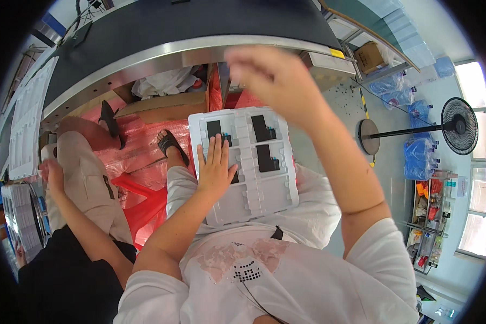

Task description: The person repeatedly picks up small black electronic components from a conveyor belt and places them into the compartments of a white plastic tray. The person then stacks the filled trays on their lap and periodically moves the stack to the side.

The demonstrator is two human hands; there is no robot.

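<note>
A white moulded plastic tray [275,191] rests on my lap. Several flat black parts sit in its compartments: one at the upper left [214,127], another at the upper right [260,128], and an L-shaped one [265,157] below that. My left hand [217,164] lies flat on the tray's left side with its fingers spread, partly covering a further black part [234,176]. Raised beyond the tray's far edge, my right hand [262,75] is in front of the dark bench's metal edge. Its fingers are stretched out and somewhat blurred; nothing shows in them.
A dark-topped bench [200,24] with a metal edge [162,56] runs across the far side. Beneath it is a cardboard box [162,108]. A co-worker's arm [86,221] is at my left, beside white trays [29,119]. A standing fan [459,125] is at right.
</note>
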